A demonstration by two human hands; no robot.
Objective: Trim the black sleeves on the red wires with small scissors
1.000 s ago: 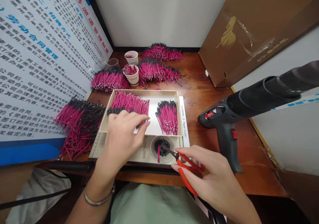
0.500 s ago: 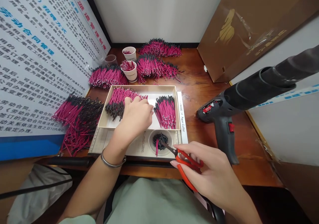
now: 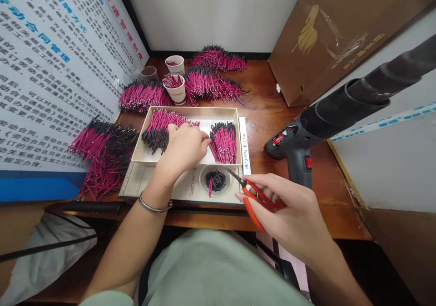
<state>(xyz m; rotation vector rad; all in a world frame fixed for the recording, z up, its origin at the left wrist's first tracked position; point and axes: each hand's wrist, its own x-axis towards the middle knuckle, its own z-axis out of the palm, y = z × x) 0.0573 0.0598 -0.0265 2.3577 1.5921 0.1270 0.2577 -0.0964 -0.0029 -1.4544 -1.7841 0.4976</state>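
The left hand (image 3: 184, 147) lay palm down inside the shallow box (image 3: 235, 115), fingers curled and pinching at the pink wires (image 3: 160, 126) heaped in its left half; whether it actually had one gripped, I could not tell. A second, smaller bundle (image 3: 223, 140) lay in the box's right half, just beside the fingertips. The right hand (image 3: 289, 215) was closed around the red handles of the snips (image 3: 254, 194), whose tips pointed at the small round dish (image 3: 216, 181) of black offcuts, just in front of the box on the paper cutter (image 3: 184, 188). A heat gun (image 3: 306, 138) stood on the desk to the right. More wire piles (image 3: 102, 149) and two paper cups (image 3: 175, 86) sat beyond and left of the box.
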